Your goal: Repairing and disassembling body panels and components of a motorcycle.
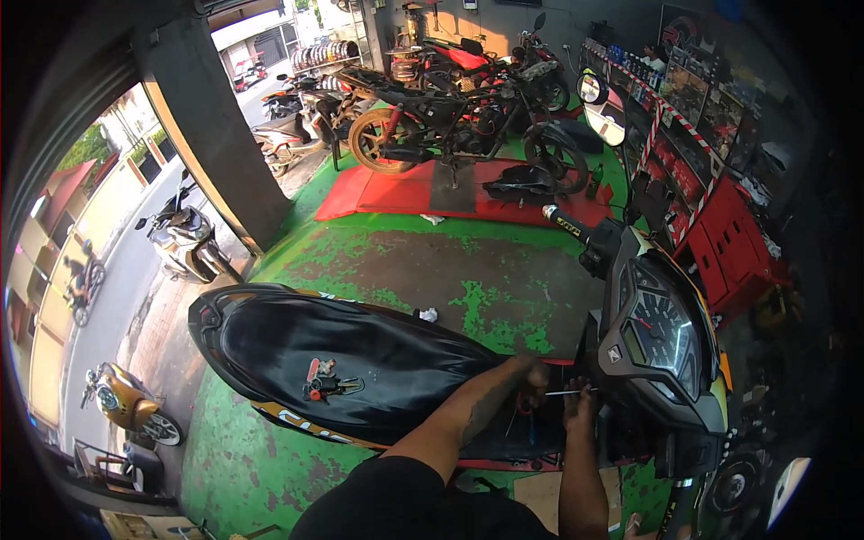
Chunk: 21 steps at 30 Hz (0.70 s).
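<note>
Your left hand had its fingers curled, looking clamped on one end of a slender metal rod. The rod lay nearly level above the footboard, near its front edge, and ran across to your right hand. Couldn't tell if your right fingers were pinched on the far end or just beside it: too small.

For good control, my read: left wrist in line with the rod, right fingertips steadying it without blocking the tip, light push, no sideways load.

Under your hands, a small blue item sat low on the footboard; kind unclear. Worth minding that your sleeve or wrist didn't knock it over the near edge.

Red-and-metal key bunch lay on the black seat, well in from its rear edge. The instrument panel stood just past your right hand.

Farther off, a stripped motorcycle stood on a red platform, a black part by its near edge.
</note>
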Available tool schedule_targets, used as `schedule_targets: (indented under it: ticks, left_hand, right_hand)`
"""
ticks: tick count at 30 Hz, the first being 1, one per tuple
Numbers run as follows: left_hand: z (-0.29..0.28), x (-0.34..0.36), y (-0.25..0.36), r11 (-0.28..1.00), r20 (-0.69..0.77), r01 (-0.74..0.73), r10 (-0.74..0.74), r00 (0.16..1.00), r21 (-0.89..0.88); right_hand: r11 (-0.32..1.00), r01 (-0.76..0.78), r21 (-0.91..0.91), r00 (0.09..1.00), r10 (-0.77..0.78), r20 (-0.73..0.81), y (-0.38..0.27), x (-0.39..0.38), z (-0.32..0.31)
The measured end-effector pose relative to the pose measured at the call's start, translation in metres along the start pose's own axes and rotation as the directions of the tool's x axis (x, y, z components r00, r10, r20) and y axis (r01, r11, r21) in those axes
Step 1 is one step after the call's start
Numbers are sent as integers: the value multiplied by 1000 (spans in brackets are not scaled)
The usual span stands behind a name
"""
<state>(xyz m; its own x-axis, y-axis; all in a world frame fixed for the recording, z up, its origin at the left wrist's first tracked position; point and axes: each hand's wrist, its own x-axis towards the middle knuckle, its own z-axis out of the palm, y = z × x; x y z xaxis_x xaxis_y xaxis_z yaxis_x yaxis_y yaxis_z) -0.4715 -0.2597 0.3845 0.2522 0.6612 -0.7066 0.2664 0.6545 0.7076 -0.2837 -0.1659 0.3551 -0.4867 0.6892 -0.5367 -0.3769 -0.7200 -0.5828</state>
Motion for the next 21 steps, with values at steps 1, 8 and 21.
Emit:
schedule_targets:
  ticks: [1, 8, 21]
  left_hand:
    - [0, 0, -1, 999, -82, -40, 40, 996, 1]
    - [30, -8, -10, 954, -610, -288, 275, 743, 79]
    - [118, 24, -7, 635, -821, -549, -266, 505, -543]
  right_hand:
    - [1000, -2, -2, 1000, 2, -3, -1, -1, -1]
    - [993, 113, 44, 993, -112, -20, 3, 12, 0]
    - [998, 57, -3, 982, -56, -182, -2, -17, 17]
